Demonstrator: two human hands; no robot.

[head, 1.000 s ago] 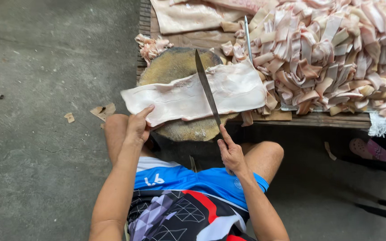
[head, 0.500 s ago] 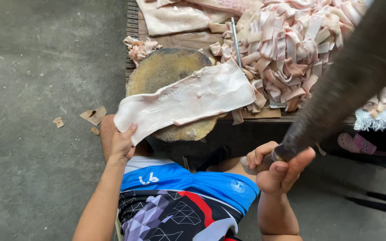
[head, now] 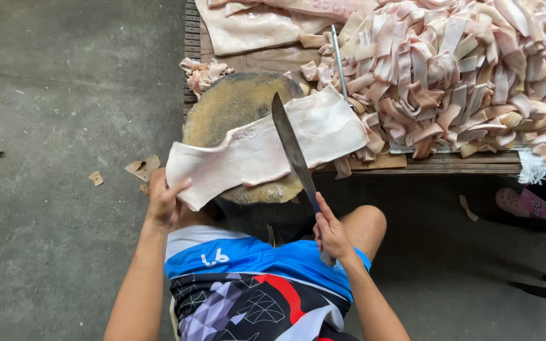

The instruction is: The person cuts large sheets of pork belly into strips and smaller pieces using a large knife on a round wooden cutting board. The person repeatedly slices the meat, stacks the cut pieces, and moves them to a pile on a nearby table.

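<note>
A wide pale slab of pork skin lies across a round wooden chopping block. My left hand grips the slab's near-left end, which hangs over the block's edge. My right hand is closed on the handle of a long knife, whose blade lies across the slab, tip pointing away from me. My knees and blue shorts fill the bottom of the view.
A big heap of cut skin strips covers the wooden table at right, with a metal rod beside it. More uncut slabs lie at the back. Scraps lie on the concrete floor; a pink sandal at right.
The knife was swung up close to the camera half a second ago and has come back down onto the slab. My left hand stays at the slab's left end.
</note>
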